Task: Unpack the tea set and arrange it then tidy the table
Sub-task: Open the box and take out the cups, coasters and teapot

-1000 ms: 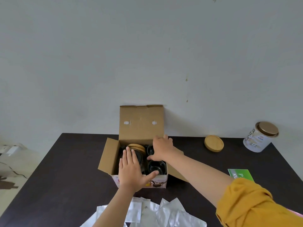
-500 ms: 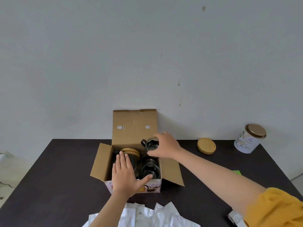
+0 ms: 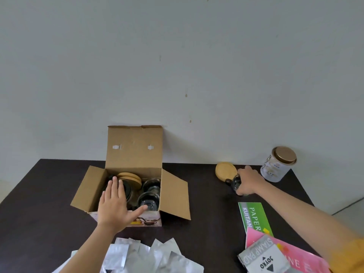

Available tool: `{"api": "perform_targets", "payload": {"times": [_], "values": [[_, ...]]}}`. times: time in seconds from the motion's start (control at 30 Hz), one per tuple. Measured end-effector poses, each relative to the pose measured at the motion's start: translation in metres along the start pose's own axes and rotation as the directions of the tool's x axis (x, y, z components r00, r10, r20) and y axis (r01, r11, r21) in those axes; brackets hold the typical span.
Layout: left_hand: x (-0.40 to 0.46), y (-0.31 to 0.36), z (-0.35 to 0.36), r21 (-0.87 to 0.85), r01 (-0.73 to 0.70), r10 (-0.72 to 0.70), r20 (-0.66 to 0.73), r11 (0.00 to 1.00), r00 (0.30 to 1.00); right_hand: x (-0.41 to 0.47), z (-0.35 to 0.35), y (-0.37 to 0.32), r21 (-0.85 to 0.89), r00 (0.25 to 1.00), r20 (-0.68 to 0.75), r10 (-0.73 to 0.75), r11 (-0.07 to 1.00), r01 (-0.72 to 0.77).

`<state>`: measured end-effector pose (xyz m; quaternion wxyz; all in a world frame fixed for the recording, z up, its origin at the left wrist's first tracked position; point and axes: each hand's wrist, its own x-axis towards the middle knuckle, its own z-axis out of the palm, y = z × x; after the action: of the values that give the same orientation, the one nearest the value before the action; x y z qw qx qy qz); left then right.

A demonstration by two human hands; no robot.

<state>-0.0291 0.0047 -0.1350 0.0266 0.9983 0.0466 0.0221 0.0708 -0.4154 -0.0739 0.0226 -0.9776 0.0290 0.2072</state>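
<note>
An open cardboard box point(image 3: 94, 192) stands on the dark table point(image 3: 208, 217) with its lid up against the wall. Inside lie a stack of wooden lids point(image 3: 131, 177) and two glass cups point(image 3: 150, 194). My left hand point(image 3: 116, 205) rests flat on the box's front edge, fingers straight over the contents. My right hand point(image 3: 248, 182) grips a small glass cup point(image 3: 235, 182) at the back right of the table, beside a round wooden lid point(image 3: 225, 171).
A white tin with a gold lid point(image 3: 276, 164) stands at the back right corner. A green paper pad point(image 3: 254, 215), a pink sheet point(image 3: 301, 259) and a stamp pad box point(image 3: 264, 259) lie at the front right. Several silver wrappers point(image 3: 141, 257) lie at the front edge.
My right hand has lifted a glass cup out of the box and carried it right to the wooden lid. My left hand has stayed on the box.
</note>
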Motion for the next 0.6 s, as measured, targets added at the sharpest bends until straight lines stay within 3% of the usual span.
{"api": "perform_targets", "payload": {"times": [0.27,0.6], "values": [[-0.002,0.004,-0.003,0.031,0.028,-0.028,0.020,0.999,0.999,0.043,0.004,0.068,0.042,0.997,0.081,-0.007,0.999,0.003],[-0.001,0.006,-0.004,0.031,0.051,-0.052,0.043,0.998,0.998,0.100,-0.008,0.085,-0.059,0.993,0.082,-0.082,0.994,0.087]]}}
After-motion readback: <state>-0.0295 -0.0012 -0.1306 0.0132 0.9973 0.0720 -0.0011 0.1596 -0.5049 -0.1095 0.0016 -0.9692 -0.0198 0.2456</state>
